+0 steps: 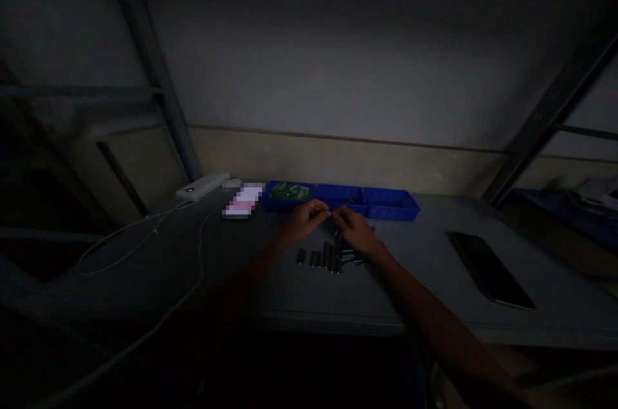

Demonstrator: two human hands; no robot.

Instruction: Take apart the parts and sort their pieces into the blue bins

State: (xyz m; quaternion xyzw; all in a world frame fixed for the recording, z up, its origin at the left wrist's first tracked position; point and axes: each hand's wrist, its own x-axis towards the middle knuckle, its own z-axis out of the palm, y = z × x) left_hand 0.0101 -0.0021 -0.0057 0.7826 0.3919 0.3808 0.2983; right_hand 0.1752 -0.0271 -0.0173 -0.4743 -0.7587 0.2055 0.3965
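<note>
My left hand (308, 217) and my right hand (353, 227) meet fingertip to fingertip above the table, just in front of the blue bins. Both are closed in a pinch, with a small thing between them that is too dark and tiny to name. Below them lie several short dark metal cylinders (330, 258), some in a row and others in a loose heap under my right hand. One cylinder (301, 256) lies apart on the left. The middle blue bin (340, 192), behind my hands, has a few small dark pieces in it.
A left blue bin (270, 204) holds green packets (288, 191); a right blue bin (392, 204) stands beside the middle one. A dark phone (492, 268) lies at right. At left are a lit screen (244, 201), a white power bank (203, 186) and a white cable (199, 254).
</note>
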